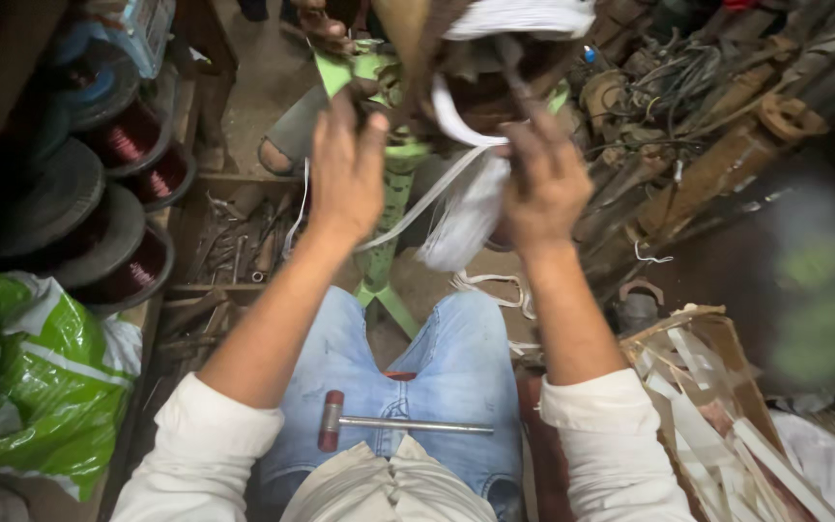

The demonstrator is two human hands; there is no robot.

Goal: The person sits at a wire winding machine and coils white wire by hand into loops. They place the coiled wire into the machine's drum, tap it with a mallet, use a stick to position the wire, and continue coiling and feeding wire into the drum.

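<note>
A: Top centre of frame: motor coil (480,92) on a green stand (388,208), both hands up on it. White tape (466,217) hangs from it in a loose bundle down toward centre.

B: Grip state?

A: Left hand (345,174) has fingers curled against the coil's left edge; looks clamped on it, but the fingertips are hidden. Right hand (543,184) is closed on a thin dark tool (514,68) poking into the windings, tape running under the palm.

B: Handling?

A: My read: tape is light, limp and tangles easily, so take it close to the coil, not by the dangling end. Coil looks heavy and rigid; hold the outer rim and keep off the wire.

B: Clutter?

A: Plenty. Small hammer (403,423) lies loose across the lap, bottom centre, and could slide off. Copper wire spools (132,135) upper left, green bag (21,377) lower left, tray of hand tools (244,246) just left of the stand. Scrap metal pile (717,145) upper right, box of white strips (717,406) lower right. Someone else's sandalled foot (287,140) sits behind the stand.
</note>
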